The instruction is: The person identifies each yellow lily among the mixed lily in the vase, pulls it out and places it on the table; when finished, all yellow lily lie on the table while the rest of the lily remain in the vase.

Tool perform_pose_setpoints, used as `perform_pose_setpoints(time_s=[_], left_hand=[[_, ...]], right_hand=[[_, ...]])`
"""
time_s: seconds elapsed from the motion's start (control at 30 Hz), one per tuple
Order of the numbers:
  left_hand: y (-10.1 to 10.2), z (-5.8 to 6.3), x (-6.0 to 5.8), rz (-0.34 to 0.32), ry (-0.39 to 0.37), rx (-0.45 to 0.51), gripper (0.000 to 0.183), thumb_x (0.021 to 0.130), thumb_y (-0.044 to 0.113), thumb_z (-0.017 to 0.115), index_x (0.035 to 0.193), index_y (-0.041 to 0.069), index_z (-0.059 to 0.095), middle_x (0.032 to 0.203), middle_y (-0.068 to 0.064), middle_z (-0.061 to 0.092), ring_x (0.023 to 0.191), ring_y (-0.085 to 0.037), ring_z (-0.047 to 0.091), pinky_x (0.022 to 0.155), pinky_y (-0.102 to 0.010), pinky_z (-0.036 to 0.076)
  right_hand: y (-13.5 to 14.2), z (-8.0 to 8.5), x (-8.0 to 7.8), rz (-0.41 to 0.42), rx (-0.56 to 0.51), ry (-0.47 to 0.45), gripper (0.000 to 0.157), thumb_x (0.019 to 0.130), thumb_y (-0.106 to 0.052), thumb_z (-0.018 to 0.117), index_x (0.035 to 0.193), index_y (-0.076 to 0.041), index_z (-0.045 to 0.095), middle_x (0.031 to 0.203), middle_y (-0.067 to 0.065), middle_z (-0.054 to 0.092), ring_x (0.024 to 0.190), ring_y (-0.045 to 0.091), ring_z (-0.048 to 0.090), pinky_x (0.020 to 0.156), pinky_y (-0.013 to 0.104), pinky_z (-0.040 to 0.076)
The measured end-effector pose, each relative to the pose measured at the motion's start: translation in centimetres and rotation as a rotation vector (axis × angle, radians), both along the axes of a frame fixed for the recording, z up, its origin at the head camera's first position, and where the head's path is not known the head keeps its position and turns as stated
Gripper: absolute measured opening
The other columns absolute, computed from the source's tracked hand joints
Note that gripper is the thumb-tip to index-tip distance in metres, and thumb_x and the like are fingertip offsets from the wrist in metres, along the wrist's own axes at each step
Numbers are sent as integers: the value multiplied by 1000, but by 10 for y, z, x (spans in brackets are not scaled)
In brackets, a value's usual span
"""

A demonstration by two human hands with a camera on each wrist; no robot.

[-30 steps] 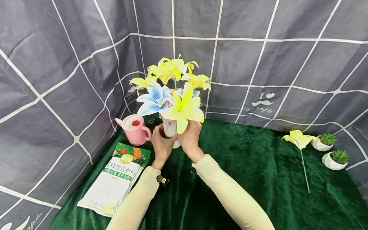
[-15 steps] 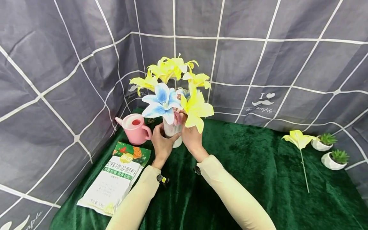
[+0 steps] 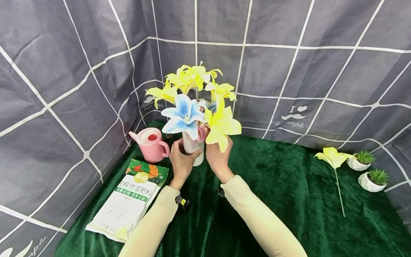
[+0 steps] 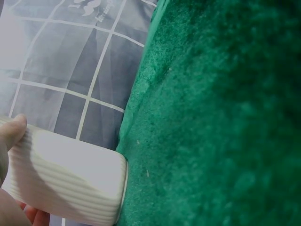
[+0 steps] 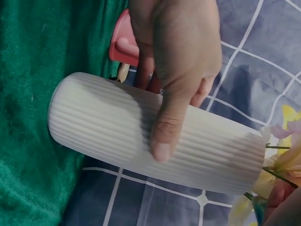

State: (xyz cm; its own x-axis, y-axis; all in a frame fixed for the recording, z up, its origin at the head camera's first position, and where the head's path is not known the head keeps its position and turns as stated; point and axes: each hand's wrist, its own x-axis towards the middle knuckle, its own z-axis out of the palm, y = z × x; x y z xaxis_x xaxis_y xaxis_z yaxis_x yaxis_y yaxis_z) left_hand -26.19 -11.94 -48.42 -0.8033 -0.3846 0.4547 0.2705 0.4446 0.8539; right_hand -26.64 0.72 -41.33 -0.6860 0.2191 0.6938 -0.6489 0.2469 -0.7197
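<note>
A white ribbed vase (image 3: pixel 192 142) stands upright, filled with artificial lilies. My left hand (image 3: pixel 181 160) grips its side; in the right wrist view the left thumb (image 5: pixel 167 134) lies across the ribs. Low at the front right of the bouquet is a yellow lily (image 3: pixel 223 123). Behind its petals my right hand (image 3: pixel 219 157) has curled fingers at the stem by the vase's mouth, their grip partly hidden. A blue-and-white lily (image 3: pixel 185 116) leans out at the front left, with a pink bloom (image 3: pixel 202 134) beside it. More yellow lilies (image 3: pixel 184 78) rise at the back.
Left of the vase is a pink watering can (image 3: pixel 151 148), and nearer lies a white-and-green fertilizer bag (image 3: pixel 128 200). On the right of the green cloth (image 3: pixel 273 200) are a single yellow lily (image 3: pixel 332 157) and two potted succulents (image 3: pixel 374 180). Grey checked fabric (image 3: pixel 263 71) hangs behind.
The front yellow lily has shifted right along with my right hand. The blue-and-white lily has also moved right and slightly down, showing more of the pink bloom. My left hand keeps its place.
</note>
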Motion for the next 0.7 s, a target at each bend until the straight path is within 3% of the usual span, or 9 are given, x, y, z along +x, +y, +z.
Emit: perform_pose_setpoints(time_s=[0.03, 0.07, 0.17, 0.3, 0.37, 0.53, 0.7], left_hand=[[0, 0, 0, -2, -2, 3, 70, 68, 32, 95, 123, 9, 59, 117, -14, 63, 104, -31, 65, 90, -46, 56], [0, 0, 0, -3, -3, 7, 70, 68, 32, 95, 124, 9, 59, 118, -14, 63, 105, -32, 65, 90, -46, 56], [0, 0, 0, -11, 2, 13, 71, 68, 31, 95, 125, 9, 58, 119, -14, 63, 106, -33, 65, 91, -46, 56], [0, 0, 0, -10, 16, 8, 72, 68, 31, 95, 126, 8, 58, 118, -15, 63, 106, -34, 65, 91, -46, 56], [0, -1, -1, -4, 20, 1, 72, 67, 32, 95, 125, 8, 59, 117, -15, 63, 104, -34, 65, 90, -46, 56], [0, -1, -1, 0, 17, 9, 72, 67, 33, 95, 123, 9, 59, 115, -14, 63, 101, -32, 66, 87, -46, 56], [1, -1, -1, -4, 2, 20, 72, 67, 34, 95, 124, 9, 59, 116, -12, 62, 102, -28, 67, 88, -45, 57]], right_hand=[[0, 9, 8, 15, -32, 14, 17, 94, -7, 68, 103, 7, 72, 96, 22, 73, 89, 1, 67, 78, 19, 54], [-1, 17, 14, 84, -148, -10, 17, 93, -4, 69, 103, 10, 71, 98, 26, 73, 91, -2, 67, 82, 17, 54], [1, 29, 21, 91, -171, 13, 14, 89, 4, 70, 101, 11, 72, 95, 29, 73, 90, 8, 72, 84, 24, 57], [6, 36, 18, -21, -38, 39, 10, 90, -3, 72, 96, 4, 75, 90, 23, 75, 86, 27, 72, 79, 33, 56], [8, 40, 16, -95, 32, 23, 11, 90, -12, 75, 95, -3, 76, 88, 15, 75, 84, 27, 71, 76, 35, 55], [7, 52, 11, -49, 97, -8, 19, 95, -24, 71, 96, -6, 77, 86, 14, 76, 79, 27, 72, 74, 41, 57], [3, 56, 8, -27, 246, 8, 17, 98, -15, 65, 100, -2, 75, 90, 16, 78, 80, 28, 76, 75, 43, 60]])
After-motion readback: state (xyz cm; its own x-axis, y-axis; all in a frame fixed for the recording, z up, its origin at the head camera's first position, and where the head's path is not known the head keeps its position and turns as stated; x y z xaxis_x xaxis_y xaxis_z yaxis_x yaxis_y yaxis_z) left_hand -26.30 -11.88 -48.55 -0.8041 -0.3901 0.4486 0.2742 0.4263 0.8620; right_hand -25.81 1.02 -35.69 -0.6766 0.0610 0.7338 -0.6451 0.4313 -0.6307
